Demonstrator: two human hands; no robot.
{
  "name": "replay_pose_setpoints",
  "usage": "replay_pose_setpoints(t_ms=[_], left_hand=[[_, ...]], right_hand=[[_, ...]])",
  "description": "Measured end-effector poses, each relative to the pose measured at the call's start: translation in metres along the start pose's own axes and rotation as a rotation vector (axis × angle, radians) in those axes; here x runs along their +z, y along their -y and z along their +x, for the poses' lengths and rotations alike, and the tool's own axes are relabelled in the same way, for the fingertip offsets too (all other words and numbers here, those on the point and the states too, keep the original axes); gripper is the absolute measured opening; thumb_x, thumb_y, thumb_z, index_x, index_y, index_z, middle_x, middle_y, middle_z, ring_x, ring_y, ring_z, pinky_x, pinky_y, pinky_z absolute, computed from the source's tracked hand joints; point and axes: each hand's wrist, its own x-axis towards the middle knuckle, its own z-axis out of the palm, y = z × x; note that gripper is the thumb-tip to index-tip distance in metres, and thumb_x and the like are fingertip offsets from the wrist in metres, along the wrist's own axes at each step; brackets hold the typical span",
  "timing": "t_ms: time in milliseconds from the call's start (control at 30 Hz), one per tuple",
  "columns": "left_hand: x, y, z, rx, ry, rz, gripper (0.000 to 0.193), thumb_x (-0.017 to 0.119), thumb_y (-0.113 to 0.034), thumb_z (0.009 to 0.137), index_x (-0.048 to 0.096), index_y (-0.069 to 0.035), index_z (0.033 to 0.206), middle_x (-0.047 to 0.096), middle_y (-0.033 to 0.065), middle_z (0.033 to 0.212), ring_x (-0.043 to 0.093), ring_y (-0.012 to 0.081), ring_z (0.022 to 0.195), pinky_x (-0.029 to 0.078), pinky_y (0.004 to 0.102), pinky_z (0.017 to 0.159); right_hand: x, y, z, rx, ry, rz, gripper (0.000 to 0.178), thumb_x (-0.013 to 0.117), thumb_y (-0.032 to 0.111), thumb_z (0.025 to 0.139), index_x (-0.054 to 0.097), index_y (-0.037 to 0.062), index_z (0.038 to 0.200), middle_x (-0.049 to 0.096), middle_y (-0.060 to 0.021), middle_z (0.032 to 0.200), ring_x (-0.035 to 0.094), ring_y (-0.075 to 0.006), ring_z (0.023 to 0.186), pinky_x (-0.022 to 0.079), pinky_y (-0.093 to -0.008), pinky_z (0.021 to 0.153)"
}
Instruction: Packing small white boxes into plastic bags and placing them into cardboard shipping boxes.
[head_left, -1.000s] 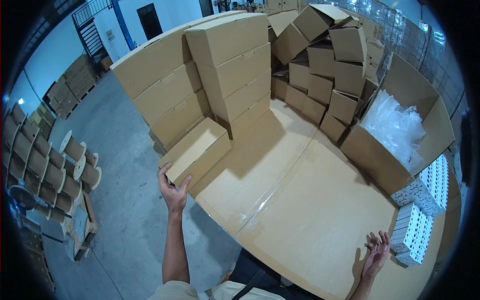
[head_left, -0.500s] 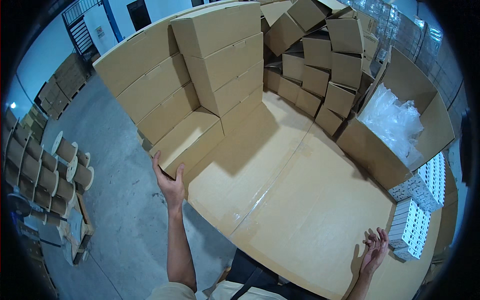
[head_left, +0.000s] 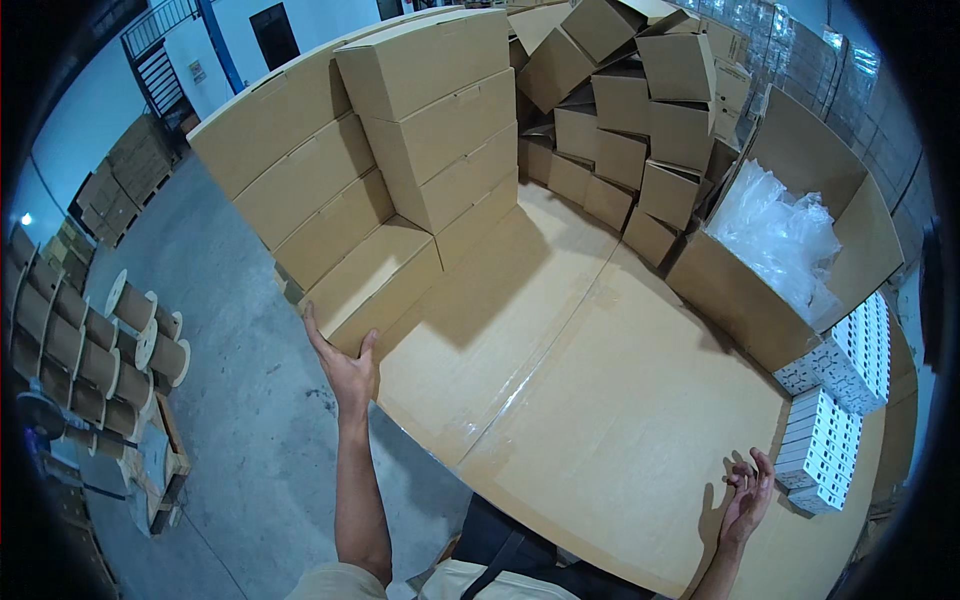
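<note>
My left hand [head_left: 346, 372] is at the near end of a closed brown cardboard box [head_left: 385, 285], the lowest in front of a stack. Its fingers reach the box's left corner, and the thumb is spread out by the right side. The palm's contact with the box is hidden. Over the table's near right part, my right hand [head_left: 746, 500] hangs with loosely bent fingers apart, holding nothing. Beside it stand blocks of white pieces with dark holes [head_left: 820, 450]. More closed boxes [head_left: 440, 110] rise in stacks behind the lowest box.
The cardboard-covered table [head_left: 600, 400] has a taped seam. Several open boxes [head_left: 620, 155] are piled at the back. A large open carton [head_left: 745, 290] with clear plastic bags [head_left: 775, 235] stands at the right. On the floor at left, spools [head_left: 160, 355] stand by a wooden pallet [head_left: 175, 450].
The view has shifted slightly. My left thumb has moved a little outward from the box. My right hand has barely moved.
</note>
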Motion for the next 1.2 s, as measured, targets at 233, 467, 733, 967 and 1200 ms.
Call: replay_pose_setpoints(t_ms=[233, 467, 733, 967, 1200], left_hand=[[-0.003, 0.029, -0.001, -0.038, 0.027, -0.101, 0.097, 0.087, -0.005, 0.080, 0.028, -0.002, 0.158, 0.053, 0.0173, 0.145, 0.053, 0.0289, 0.132, 0.043, 0.0402, 0.112], [-0.006, 0.046, -0.004, -0.136, 0.143, -0.188, 0.116, 0.094, -0.014, 0.071, 0.022, 0.004, 0.160, 0.039, 0.0208, 0.156, 0.044, 0.0289, 0.139, 0.036, 0.0389, 0.116], [-0.032, -0.068, -0.009, 0.162, -0.198, 0.002, 0.095, 0.080, -0.011, 0.081, 0.026, 0.004, 0.157, 0.039, 0.0210, 0.157, 0.035, 0.0335, 0.148, 0.023, 0.0427, 0.124], [0.041, -0.167, 0.046, 0.294, 0.066, -0.209, 0.055, 0.069, -0.016, 0.090, 0.051, 0.000, 0.139, 0.056, 0.0155, 0.136, 0.050, 0.0317, 0.133, 0.033, 0.0446, 0.117], [0.150, -0.268, 0.128, 0.607, 0.308, -0.316, 0.043, 0.071, -0.014, 0.090, 0.057, 0.000, 0.129, 0.058, 0.0179, 0.128, 0.055, 0.0345, 0.125, 0.043, 0.0421, 0.109]], right_hand=[[-0.002, 0.000, -0.001, -0.006, 0.039, -0.025, 0.055, 0.053, 0.044, 0.104, 0.051, 0.0013, 0.139, 0.051, -0.0122, 0.142, 0.059, -0.0189, 0.106, 0.052, -0.0313, 0.084], [0.004, 0.005, -0.004, 0.014, 0.037, -0.024, 0.060, 0.055, 0.048, 0.102, 0.050, 0.0011, 0.140, 0.050, -0.0123, 0.143, 0.059, -0.0195, 0.108, 0.053, -0.0325, 0.083], [0.014, 0.010, -0.005, -0.033, -0.047, -0.002, 0.062, 0.057, 0.046, 0.101, 0.050, -0.0022, 0.139, 0.061, -0.0153, 0.122, 0.062, -0.0199, 0.105, 0.057, -0.0355, 0.083], [0.011, 0.011, -0.005, -0.006, 0.019, 0.012, 0.052, 0.056, 0.041, 0.103, 0.055, -0.0008, 0.134, 0.058, -0.0131, 0.133, 0.064, -0.0198, 0.104, 0.054, -0.0340, 0.082], [0.007, 0.002, -0.008, -0.028, 0.005, 0.003, 0.038, 0.054, 0.026, 0.103, 0.057, -0.0014, 0.130, 0.060, -0.0128, 0.128, 0.063, -0.0189, 0.101, 0.055, -0.0329, 0.083]])
